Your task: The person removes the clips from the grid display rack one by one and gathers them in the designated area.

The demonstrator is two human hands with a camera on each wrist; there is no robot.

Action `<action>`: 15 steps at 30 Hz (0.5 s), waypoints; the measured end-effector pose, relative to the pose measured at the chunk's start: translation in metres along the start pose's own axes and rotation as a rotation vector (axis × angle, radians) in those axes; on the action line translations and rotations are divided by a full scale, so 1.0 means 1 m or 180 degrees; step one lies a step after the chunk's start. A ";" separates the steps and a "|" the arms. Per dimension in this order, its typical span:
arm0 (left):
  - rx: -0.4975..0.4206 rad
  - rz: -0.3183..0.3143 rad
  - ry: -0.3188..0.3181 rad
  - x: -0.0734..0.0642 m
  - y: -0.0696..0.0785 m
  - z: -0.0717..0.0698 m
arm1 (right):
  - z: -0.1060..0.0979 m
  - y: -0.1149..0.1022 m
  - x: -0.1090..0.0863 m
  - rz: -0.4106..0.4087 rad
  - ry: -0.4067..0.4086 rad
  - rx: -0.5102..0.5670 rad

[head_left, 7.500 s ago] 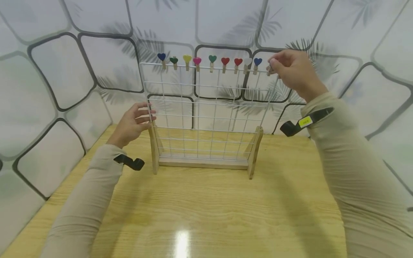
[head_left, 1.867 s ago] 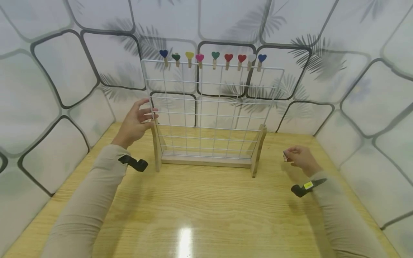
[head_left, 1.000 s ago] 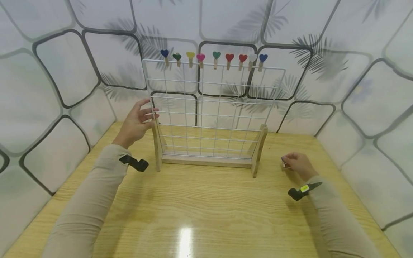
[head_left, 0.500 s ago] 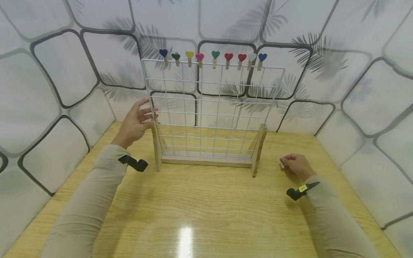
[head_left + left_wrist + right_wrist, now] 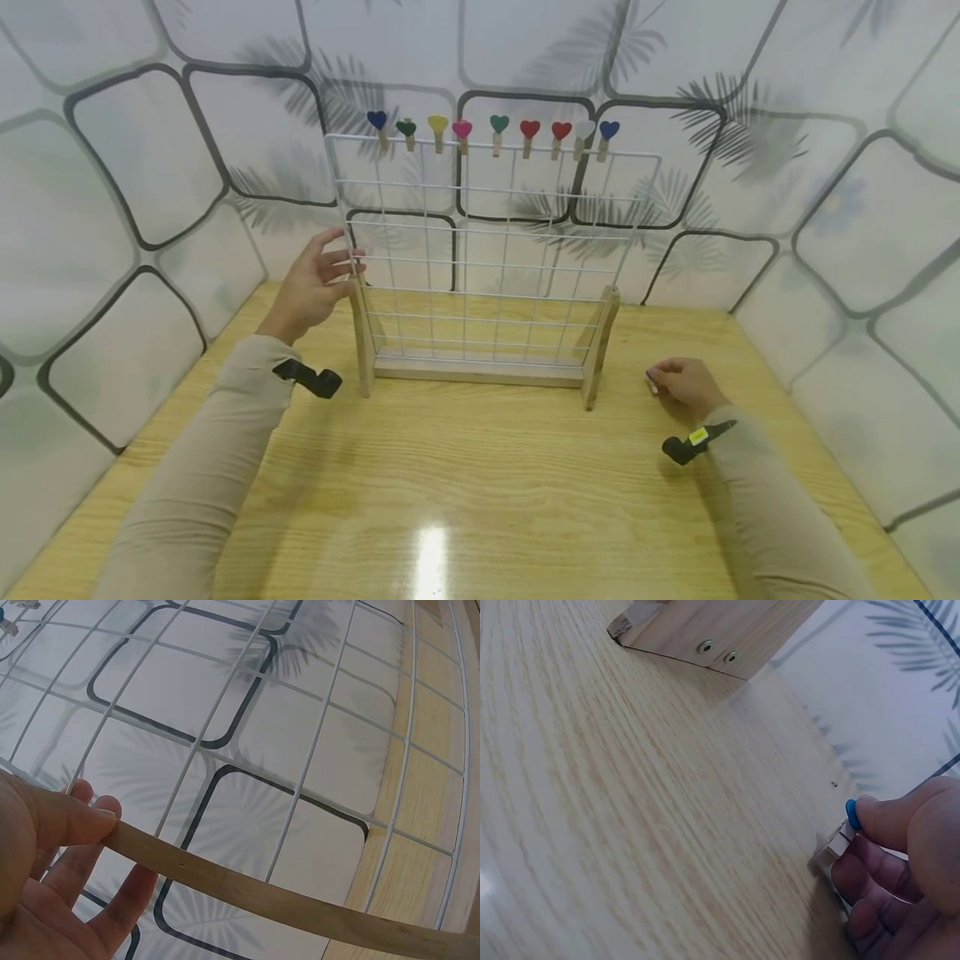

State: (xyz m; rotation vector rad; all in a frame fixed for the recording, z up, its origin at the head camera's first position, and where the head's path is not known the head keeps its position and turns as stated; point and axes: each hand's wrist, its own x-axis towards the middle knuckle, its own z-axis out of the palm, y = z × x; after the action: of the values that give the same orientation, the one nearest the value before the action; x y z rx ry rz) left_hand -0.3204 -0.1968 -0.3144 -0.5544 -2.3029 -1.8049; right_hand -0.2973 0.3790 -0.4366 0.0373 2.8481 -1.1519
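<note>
A white wire grid (image 5: 633, 154) stands upright in a wooden stand in the head view. My left hand (image 5: 309, 287) holds its left side; the left wrist view shows the thumb over the end of the wooden side piece (image 5: 225, 881) and the fingers beyond it. To the right of the stand, my right hand (image 5: 688, 385) pinches a small wooden clothespin (image 5: 838, 841) with a blue heart (image 5: 853, 814), close over the table. Fingers partly cover this clothespin. Several heart clothespins, among them a red one (image 5: 530, 129), sit along the grid's top wire.
The stand's right wooden leg (image 5: 600, 350) is left of my right hand. Patterned wall panels (image 5: 847, 208) rise behind the wood-grain table (image 5: 480, 483) and on both sides. The top wire's right end bears no clothespin.
Over several seconds my right hand came down from the grid's top right corner to the table with the clothespin. In the last second it shifted slightly left. My left hand stayed put.
</note>
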 end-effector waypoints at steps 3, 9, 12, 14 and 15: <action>0.0008 -0.0001 -0.0006 0.000 0.000 0.000 | 0.001 0.000 0.002 -0.0006 0.0007 -0.0079; 0.0021 -0.0002 -0.0004 0.000 0.000 0.000 | 0.000 0.002 0.003 -0.0022 -0.0056 -0.0122; 0.0032 0.0006 -0.0010 0.000 0.001 0.000 | 0.000 0.001 0.002 -0.0022 -0.0085 -0.0084; 0.0035 0.0003 -0.0010 0.000 0.001 0.000 | 0.000 0.000 0.002 -0.0008 -0.0100 -0.0057; 0.0031 -0.0002 -0.0012 0.000 0.001 0.000 | -0.001 0.000 0.002 -0.0009 -0.0094 -0.0064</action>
State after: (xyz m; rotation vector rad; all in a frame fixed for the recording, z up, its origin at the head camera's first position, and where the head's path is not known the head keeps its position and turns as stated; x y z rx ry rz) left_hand -0.3204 -0.1962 -0.3136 -0.5562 -2.3132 -1.7935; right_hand -0.2990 0.3796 -0.4363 0.0151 2.8344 -1.1148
